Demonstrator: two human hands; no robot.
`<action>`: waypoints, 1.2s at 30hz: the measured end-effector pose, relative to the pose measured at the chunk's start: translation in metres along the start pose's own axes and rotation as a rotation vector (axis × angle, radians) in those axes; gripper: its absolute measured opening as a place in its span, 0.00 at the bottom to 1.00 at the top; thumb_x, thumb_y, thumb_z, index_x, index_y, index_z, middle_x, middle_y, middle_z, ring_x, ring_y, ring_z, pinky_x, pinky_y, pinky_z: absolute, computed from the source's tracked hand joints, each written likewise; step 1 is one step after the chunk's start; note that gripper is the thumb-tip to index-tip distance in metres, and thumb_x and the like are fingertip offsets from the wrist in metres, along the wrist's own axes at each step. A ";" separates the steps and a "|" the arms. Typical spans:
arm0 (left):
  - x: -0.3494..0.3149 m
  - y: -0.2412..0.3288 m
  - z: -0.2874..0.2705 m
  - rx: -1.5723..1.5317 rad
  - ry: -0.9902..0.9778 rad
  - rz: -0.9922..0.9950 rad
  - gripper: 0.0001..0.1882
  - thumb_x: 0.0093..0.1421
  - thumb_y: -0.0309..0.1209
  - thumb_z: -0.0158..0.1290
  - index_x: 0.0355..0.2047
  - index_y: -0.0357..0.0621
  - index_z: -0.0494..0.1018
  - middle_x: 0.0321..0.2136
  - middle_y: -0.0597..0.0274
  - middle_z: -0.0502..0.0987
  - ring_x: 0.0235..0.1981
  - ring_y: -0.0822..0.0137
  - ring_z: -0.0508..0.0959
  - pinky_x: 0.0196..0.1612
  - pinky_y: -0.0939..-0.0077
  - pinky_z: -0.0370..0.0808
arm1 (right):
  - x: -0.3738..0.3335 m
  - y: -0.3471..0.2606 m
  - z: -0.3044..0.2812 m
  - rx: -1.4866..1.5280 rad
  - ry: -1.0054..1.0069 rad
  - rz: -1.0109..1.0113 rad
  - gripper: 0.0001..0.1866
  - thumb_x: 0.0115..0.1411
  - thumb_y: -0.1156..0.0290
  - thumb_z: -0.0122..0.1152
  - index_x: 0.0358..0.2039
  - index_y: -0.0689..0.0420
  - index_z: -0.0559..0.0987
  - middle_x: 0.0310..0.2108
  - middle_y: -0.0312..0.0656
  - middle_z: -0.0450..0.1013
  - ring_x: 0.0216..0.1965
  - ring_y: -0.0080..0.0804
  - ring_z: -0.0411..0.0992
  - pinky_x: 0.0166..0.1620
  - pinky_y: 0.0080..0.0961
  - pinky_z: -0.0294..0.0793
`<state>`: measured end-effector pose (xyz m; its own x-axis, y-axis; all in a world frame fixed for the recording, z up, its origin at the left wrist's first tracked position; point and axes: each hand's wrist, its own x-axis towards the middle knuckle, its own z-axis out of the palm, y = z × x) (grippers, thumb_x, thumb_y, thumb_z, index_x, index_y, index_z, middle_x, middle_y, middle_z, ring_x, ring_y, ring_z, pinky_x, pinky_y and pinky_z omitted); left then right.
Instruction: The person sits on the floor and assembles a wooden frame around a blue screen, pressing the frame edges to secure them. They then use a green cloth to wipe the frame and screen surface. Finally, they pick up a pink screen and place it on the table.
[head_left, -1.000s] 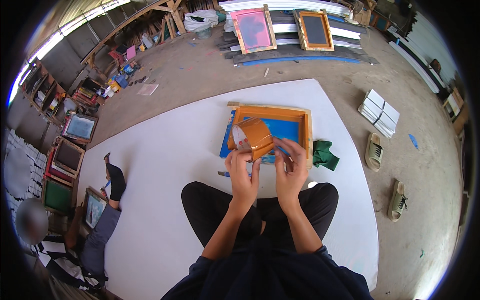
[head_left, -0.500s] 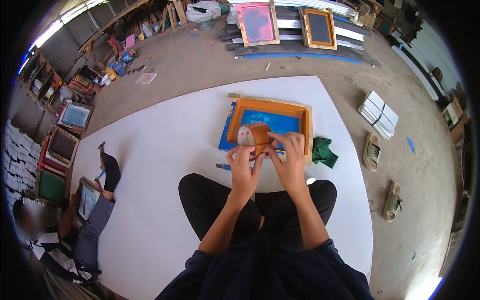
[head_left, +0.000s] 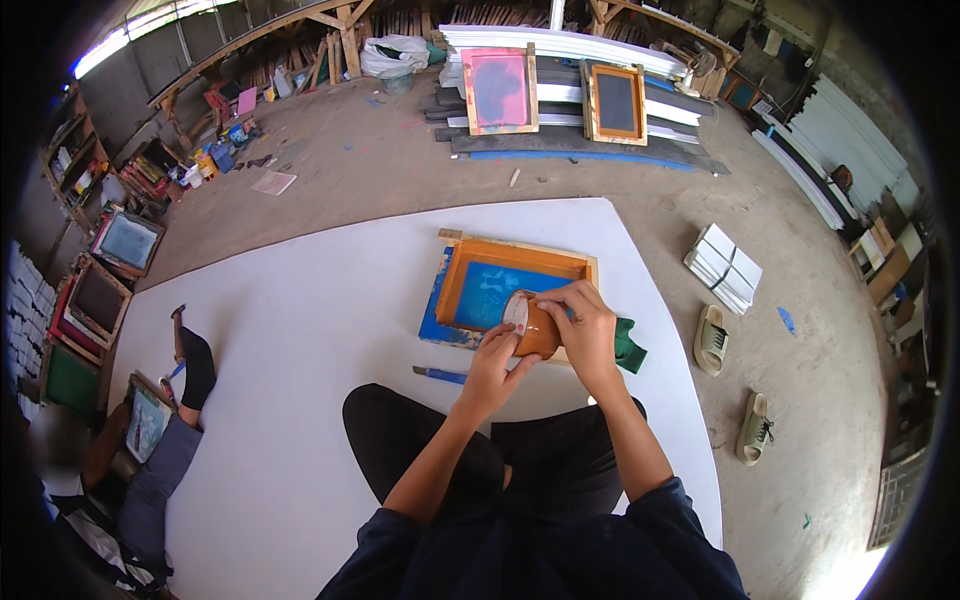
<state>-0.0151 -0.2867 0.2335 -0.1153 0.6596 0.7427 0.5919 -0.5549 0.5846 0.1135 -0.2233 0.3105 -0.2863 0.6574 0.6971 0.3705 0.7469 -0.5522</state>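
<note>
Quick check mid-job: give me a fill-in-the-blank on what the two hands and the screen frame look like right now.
Both hands, left hand and right hand, hold a roll of brown ____.
The roll sits over the frame's ____ edge, the one closest to the person.
The wooden frame holds a ____ mesh.
The folded cloth right of the frame is ____.

Missing words: tape; near; blue; green
</note>
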 end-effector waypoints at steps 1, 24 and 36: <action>0.004 0.001 0.001 0.017 0.008 0.035 0.16 0.50 0.31 0.61 0.30 0.32 0.69 0.27 0.47 0.73 0.35 0.48 0.73 0.37 0.63 0.71 | 0.001 0.001 -0.004 -0.007 0.001 0.011 0.04 0.48 0.81 0.63 0.27 0.61 0.80 0.27 0.41 0.74 0.27 0.31 0.72 0.33 0.22 0.71; -0.033 -0.093 -0.072 0.144 -0.263 -0.022 0.10 0.49 0.25 0.60 0.22 0.39 0.68 0.19 0.59 0.70 0.28 0.60 0.73 0.36 0.70 0.71 | 0.034 0.050 -0.150 0.165 0.582 0.309 0.07 0.55 0.73 0.61 0.31 0.63 0.80 0.30 0.39 0.76 0.33 0.21 0.72 0.41 0.19 0.69; -0.019 -0.097 0.026 -0.454 -0.193 -0.433 0.07 0.62 0.29 0.48 0.33 0.36 0.71 0.29 0.61 0.74 0.32 0.72 0.74 0.39 0.78 0.70 | 0.082 0.056 -0.183 -0.595 0.183 0.021 0.06 0.51 0.75 0.60 0.31 0.59 0.79 0.28 0.42 0.75 0.28 0.32 0.74 0.34 0.25 0.72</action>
<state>-0.0496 -0.2321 0.1534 -0.0973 0.9272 0.3616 0.1237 -0.3493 0.9288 0.2724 -0.1457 0.4204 -0.1368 0.6042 0.7850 0.8185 0.5153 -0.2541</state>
